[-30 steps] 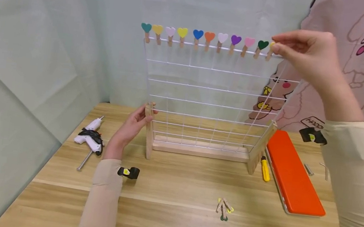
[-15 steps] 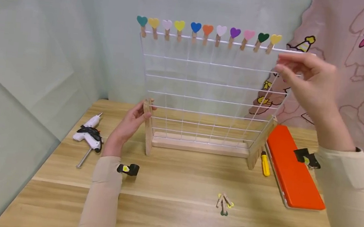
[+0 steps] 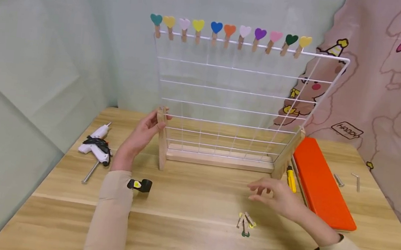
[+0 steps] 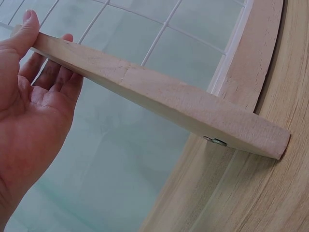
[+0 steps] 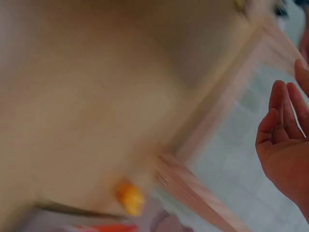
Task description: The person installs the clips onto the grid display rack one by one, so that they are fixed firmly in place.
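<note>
In the head view, my left hand [image 3: 143, 134] holds the left wooden post [image 3: 162, 145] of a stand that carries a white wire grid [image 3: 318, 55]. The left wrist view shows the thumb on one side of this post [image 4: 145, 89] and the fingers behind it. Along the grid's top bar sits a row of wooden clothespins with coloured hearts, among them a blue-heart clothespin [image 3: 216, 28]. My right hand [image 3: 276, 196] is over the table with fingers loosely bent and nothing in them. Just below it lies a small pile of clothespins [image 3: 245, 226] with yellow and green hearts.
On the right lie a long red case [image 3: 326, 187], a yellow-handled tool [image 3: 291, 179], a bolt [image 3: 339, 180] and a hex key [image 3: 358, 182]. A white glue gun [image 3: 97, 146] with a metal rod [image 3: 90, 171] lies on the left. Cloth hangs behind the table.
My right hand let go of the yellow-heart clothespin on the top bar, then came down to just above the pile. My left hand has stayed on the post.
</note>
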The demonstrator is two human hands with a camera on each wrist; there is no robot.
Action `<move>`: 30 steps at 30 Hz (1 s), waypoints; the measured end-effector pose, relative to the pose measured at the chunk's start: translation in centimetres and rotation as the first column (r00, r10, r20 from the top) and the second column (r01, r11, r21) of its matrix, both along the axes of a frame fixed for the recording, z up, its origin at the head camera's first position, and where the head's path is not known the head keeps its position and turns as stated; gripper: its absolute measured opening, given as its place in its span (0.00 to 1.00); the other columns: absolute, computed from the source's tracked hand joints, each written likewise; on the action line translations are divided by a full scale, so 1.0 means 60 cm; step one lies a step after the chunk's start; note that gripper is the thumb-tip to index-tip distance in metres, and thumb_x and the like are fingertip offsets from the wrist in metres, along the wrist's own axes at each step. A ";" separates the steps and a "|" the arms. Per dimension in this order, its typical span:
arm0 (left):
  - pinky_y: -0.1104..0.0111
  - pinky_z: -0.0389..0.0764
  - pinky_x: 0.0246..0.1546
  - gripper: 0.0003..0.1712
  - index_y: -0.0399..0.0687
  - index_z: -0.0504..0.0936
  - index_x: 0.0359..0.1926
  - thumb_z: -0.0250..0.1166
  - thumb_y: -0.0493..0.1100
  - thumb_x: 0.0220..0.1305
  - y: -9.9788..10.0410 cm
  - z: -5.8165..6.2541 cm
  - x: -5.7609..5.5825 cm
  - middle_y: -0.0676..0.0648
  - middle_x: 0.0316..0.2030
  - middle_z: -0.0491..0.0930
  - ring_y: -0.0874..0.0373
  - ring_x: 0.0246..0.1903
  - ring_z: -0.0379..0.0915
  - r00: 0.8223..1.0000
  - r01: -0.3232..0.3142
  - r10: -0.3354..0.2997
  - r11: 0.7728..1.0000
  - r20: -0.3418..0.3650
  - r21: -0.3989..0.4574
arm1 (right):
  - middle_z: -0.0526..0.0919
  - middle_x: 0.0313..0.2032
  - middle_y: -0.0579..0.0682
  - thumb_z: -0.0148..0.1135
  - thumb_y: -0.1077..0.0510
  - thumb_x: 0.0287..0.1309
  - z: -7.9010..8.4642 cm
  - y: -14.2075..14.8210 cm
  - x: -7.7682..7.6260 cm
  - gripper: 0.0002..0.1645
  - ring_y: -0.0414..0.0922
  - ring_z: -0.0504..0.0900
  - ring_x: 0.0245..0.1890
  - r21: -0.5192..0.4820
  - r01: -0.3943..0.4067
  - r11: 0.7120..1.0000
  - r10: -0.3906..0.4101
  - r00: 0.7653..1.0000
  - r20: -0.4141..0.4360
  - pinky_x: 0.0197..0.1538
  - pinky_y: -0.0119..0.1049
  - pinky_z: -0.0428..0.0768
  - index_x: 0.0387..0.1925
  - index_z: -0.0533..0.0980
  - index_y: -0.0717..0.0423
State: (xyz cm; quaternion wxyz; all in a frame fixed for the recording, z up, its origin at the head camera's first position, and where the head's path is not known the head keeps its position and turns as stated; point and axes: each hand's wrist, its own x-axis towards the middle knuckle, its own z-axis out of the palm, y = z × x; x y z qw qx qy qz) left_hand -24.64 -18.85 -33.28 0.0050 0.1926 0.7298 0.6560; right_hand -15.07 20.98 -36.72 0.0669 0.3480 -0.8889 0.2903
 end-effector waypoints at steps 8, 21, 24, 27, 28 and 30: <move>0.59 0.56 0.56 0.27 0.47 0.56 0.63 0.49 0.44 0.63 -0.006 0.003 0.002 0.36 0.55 0.63 0.49 0.58 0.55 1.000 -0.014 0.014 1.000 0.009 -0.005 | 0.75 0.38 0.37 0.66 0.48 0.41 -0.073 0.017 0.070 0.25 0.33 0.72 0.35 0.047 -0.129 0.990 0.125 0.989 0.085 0.38 0.27 0.72 0.46 0.73 0.47; 0.70 0.62 0.52 0.26 0.55 0.60 0.61 0.51 0.46 0.62 -0.009 -0.024 -0.025 0.43 0.53 0.67 0.54 0.56 0.59 1.000 0.000 0.000 1.000 -0.024 0.009 | 0.71 0.36 0.34 0.62 0.47 0.45 -0.089 0.017 0.085 0.22 0.31 0.69 0.32 0.035 -0.059 0.998 0.058 0.998 0.025 0.35 0.26 0.71 0.45 0.73 0.45; 0.69 0.62 0.52 0.26 0.57 0.60 0.61 0.51 0.47 0.62 -0.010 -0.025 -0.026 0.40 0.54 0.65 0.56 0.56 0.59 1.000 0.001 -0.001 1.000 -0.026 0.012 | 0.72 0.36 0.35 0.63 0.49 0.46 -0.093 0.015 0.083 0.18 0.32 0.70 0.32 0.001 -0.063 0.998 0.063 0.998 0.000 0.35 0.24 0.71 0.41 0.75 0.46; 0.68 0.61 0.53 0.25 0.56 0.59 0.61 0.51 0.46 0.62 -0.010 -0.021 -0.022 0.39 0.54 0.65 0.56 0.56 0.59 1.000 0.001 0.000 1.000 -0.021 0.010 | 0.74 0.34 0.36 0.64 0.54 0.46 -0.096 0.012 0.080 0.13 0.32 0.72 0.32 -0.025 -0.057 0.998 0.056 0.998 -0.026 0.35 0.23 0.71 0.37 0.76 0.46; 0.67 0.61 0.53 0.26 0.56 0.59 0.61 0.51 0.46 0.62 -0.010 -0.021 -0.021 0.39 0.54 0.65 0.56 0.56 0.59 1.000 -0.002 0.002 1.000 -0.020 0.009 | 0.74 0.34 0.37 0.64 0.56 0.46 -0.096 0.011 0.079 0.11 0.32 0.72 0.32 -0.030 -0.052 0.998 0.051 0.998 -0.032 0.34 0.23 0.72 0.36 0.77 0.46; 0.68 0.61 0.53 0.26 0.56 0.59 0.61 0.50 0.46 0.62 -0.011 -0.021 -0.019 0.40 0.54 0.65 0.55 0.57 0.58 1.000 -0.004 0.004 1.000 -0.021 0.004 | 0.75 0.33 0.36 0.64 0.58 0.46 -0.095 0.009 0.079 0.09 0.32 0.73 0.31 -0.023 -0.028 0.999 0.028 0.999 -0.025 0.34 0.23 0.73 0.33 0.77 0.46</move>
